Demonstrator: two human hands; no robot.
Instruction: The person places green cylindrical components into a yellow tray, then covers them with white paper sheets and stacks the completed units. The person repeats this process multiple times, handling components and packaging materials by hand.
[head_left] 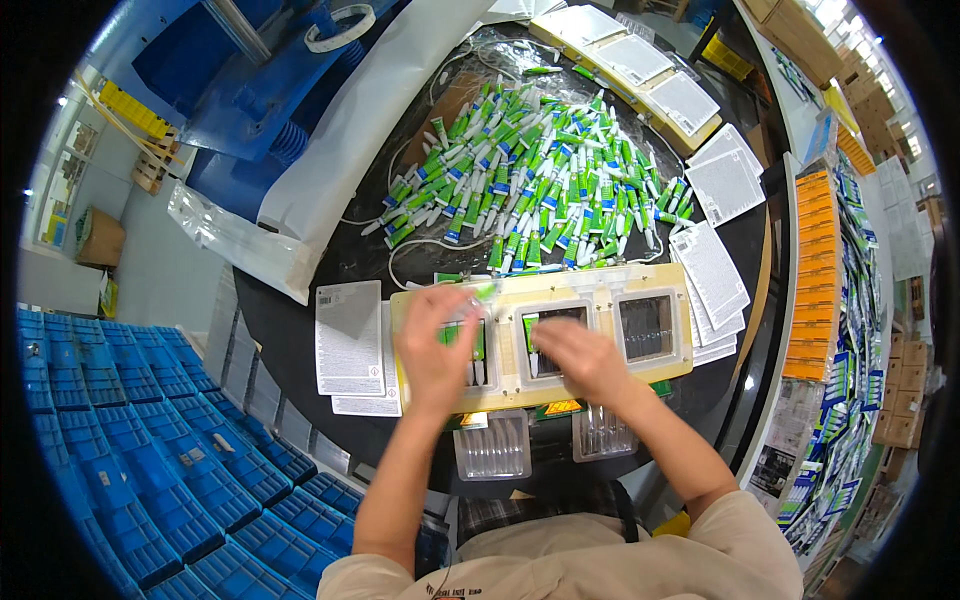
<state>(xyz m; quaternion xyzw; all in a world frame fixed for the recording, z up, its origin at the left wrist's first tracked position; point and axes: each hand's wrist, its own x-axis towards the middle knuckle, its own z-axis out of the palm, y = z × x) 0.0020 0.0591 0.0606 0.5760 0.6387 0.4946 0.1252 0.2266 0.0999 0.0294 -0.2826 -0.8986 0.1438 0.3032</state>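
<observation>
A yellow fixture (655, 375) with three windows lies across the table before me, clear blister trays set in it. My left hand (437, 345), smeared by motion, is closed over the left window; a blurred small green tube (485, 292) sticks out at its fingertips. Green-and-white tubes (478, 345) lie in the tray under it. At the middle window, my right hand (580, 355) pinches near a small green-and-white tube (532, 335) standing at the window's left side. Dark slots show in the right window (647, 328). The fingers partly hide both working windows.
A heap of small tubes (550, 170) covers the table behind the fixture. Printed cards (350, 335) lie left, more cards (712, 280) right. Another yellow fixture (640, 70) sits far right. Clear blister trays (492, 447) rest at the near edge. Blue crates (150, 450) stand lower left.
</observation>
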